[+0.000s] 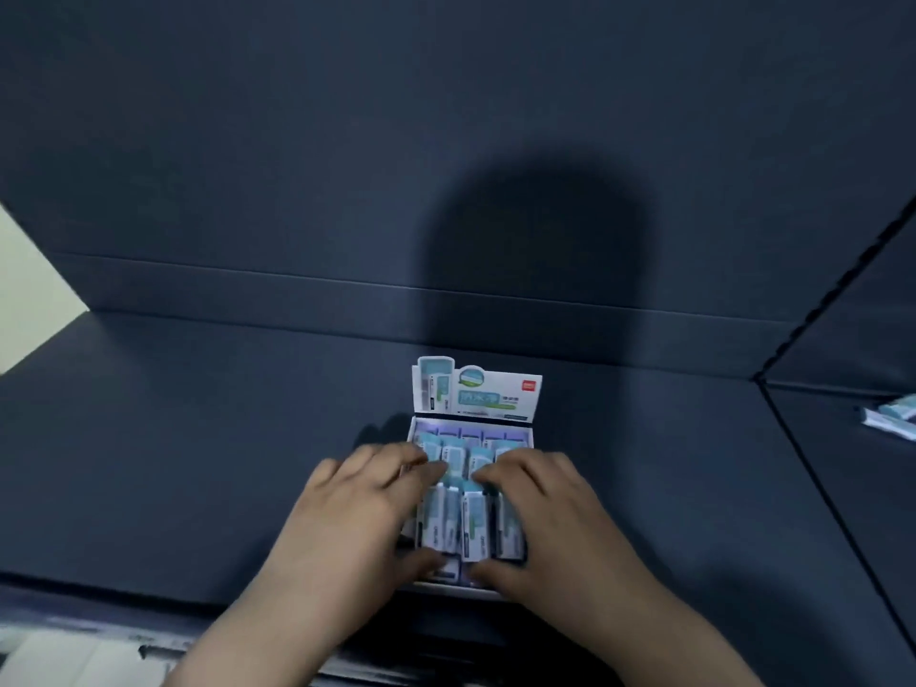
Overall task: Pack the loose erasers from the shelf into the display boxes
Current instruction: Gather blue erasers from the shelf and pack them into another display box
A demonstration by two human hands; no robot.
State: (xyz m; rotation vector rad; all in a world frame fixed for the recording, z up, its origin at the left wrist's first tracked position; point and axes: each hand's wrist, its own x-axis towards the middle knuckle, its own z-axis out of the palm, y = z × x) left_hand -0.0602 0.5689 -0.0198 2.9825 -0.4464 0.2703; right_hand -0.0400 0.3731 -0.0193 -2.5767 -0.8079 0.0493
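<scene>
Cardboard, white and pale blue, makes up the display box [473,428] that sits on the dark blue shelf [198,438], and both hands are pressed onto its contents. The left hand [357,518] lies over the left half of the box with fingers spread flat across the wrapped erasers [471,533], thumb tucked at the near edge. The right hand [550,518] mirrors it on the right half, fingers splayed and thumb at the near edge too. Neither hand grips anything; each is wide and flat, pressing or squaring the rows. Between the fingertips the middle row shows, and beyond the fingers a further row sits under the upright header card [476,394]. Well off to the right of the right hand, past the shelf divider [813,488], a few loose erasers [889,419] lie unpacked.

The near row looks raised and tilted, not seated level, so the likely step is pushing it down flush. Uneven pressure could pop an eraser out of the middle gap, or buckle the thin near wall. The box also sits close to the front edge of the shelf beneath the wrists; a push toward the body could slide it off.
</scene>
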